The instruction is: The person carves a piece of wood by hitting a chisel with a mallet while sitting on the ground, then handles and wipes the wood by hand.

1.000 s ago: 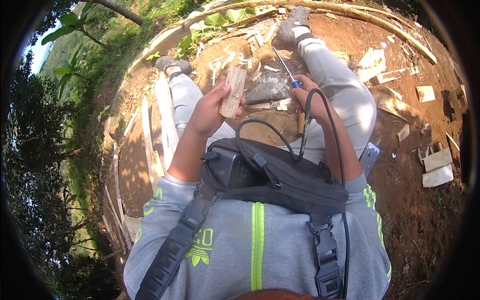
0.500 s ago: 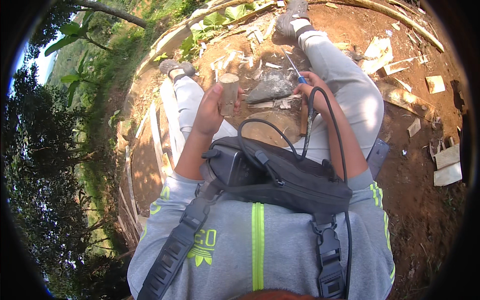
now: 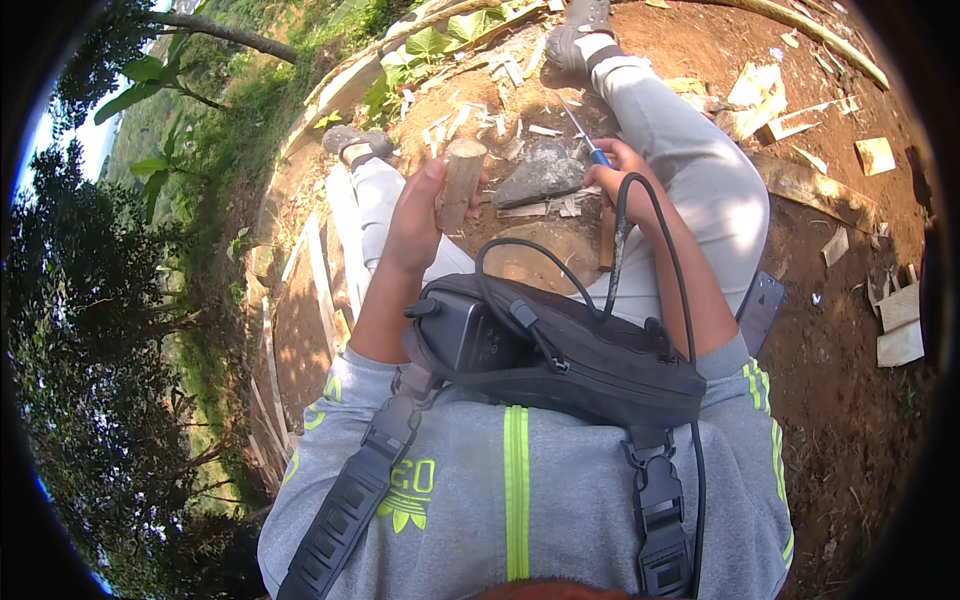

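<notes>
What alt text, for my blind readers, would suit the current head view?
A person's left hand holds a short pale wooden block, and the right hand a blue-handled tool with a slim metal shaft. Between grey trouser legs, a dark angular stone lies on brown earth scattered with pale wood chips.

Reddish dirt [image 3: 840,320], sun-patched — dark foliage [image 3: 90,350] left — green slope [image 3: 250,115].

The wood block [image 3: 461,188] is tan, tool handle [image 3: 600,157] blue — jacket zip [image 3: 516,490] lime-green.
</notes>
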A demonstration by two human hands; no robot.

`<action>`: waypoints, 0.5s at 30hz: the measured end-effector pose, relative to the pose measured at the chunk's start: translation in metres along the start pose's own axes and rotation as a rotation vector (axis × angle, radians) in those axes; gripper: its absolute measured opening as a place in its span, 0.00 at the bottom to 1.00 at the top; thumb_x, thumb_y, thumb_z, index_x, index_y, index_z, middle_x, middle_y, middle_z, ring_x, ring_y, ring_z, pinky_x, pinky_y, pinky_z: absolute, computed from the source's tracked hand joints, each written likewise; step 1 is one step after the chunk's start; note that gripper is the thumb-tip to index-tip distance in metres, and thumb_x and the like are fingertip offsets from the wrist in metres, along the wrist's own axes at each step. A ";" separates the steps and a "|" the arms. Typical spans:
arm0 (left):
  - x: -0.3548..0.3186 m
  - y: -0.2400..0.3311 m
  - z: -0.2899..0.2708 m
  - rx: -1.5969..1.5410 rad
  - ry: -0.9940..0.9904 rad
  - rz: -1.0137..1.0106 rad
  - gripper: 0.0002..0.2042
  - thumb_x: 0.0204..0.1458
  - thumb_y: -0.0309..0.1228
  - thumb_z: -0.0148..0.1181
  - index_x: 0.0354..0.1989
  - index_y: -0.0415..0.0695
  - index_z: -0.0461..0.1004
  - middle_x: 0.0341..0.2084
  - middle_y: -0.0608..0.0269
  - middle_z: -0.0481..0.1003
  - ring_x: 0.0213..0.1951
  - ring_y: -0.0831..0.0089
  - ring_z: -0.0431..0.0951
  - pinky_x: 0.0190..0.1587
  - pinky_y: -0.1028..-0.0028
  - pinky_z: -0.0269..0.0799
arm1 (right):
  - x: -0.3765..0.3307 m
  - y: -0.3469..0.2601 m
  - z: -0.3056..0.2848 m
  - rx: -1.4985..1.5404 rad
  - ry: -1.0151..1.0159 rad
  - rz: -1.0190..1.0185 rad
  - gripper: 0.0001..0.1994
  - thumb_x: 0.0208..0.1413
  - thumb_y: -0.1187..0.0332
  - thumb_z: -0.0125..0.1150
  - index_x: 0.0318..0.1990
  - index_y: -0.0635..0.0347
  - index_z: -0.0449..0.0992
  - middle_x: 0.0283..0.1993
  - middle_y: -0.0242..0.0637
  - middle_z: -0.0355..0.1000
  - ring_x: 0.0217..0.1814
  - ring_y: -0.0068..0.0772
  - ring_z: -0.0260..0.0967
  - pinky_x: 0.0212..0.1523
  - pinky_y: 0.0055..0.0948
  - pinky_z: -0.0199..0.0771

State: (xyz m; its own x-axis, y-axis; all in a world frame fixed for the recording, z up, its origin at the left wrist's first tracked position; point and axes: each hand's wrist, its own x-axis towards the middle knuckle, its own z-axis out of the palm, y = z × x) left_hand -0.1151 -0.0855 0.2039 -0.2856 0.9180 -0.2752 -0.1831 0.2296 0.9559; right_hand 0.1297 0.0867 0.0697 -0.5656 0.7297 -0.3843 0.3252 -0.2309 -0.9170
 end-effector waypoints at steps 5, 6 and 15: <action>0.014 -0.011 -0.002 -0.014 -0.021 -0.144 0.26 0.74 0.52 0.44 0.55 0.39 0.77 0.42 0.58 0.81 0.36 0.75 0.78 0.38 0.72 0.76 | -0.010 -0.017 0.000 0.136 0.025 0.039 0.30 0.61 0.70 0.56 0.72 0.62 0.66 0.45 0.39 0.82 0.22 0.21 0.68 0.23 0.25 0.70; 0.018 -0.017 -0.006 -0.034 -0.041 -0.173 0.26 0.74 0.52 0.45 0.54 0.39 0.76 0.41 0.58 0.81 0.34 0.75 0.78 0.37 0.73 0.76 | -0.014 -0.024 0.000 0.185 0.019 0.037 0.30 0.61 0.71 0.55 0.72 0.61 0.66 0.47 0.41 0.82 0.22 0.21 0.68 0.24 0.25 0.71; 0.071 -0.085 -0.013 0.477 -0.052 -0.354 0.25 0.69 0.54 0.57 0.55 0.41 0.76 0.33 0.54 0.81 0.29 0.74 0.78 0.34 0.70 0.76 | -0.008 -0.028 -0.016 0.461 -0.014 0.019 0.27 0.66 0.67 0.42 0.71 0.59 0.68 0.54 0.48 0.82 0.27 0.22 0.72 0.28 0.24 0.76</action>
State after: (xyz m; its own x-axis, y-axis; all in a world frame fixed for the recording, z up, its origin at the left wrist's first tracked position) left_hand -0.1318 -0.0440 0.1016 -0.2359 0.7710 -0.5915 0.1876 0.6334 0.7508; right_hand 0.1370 0.0977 0.1000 -0.5737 0.7149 -0.3998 -0.0336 -0.5082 -0.8606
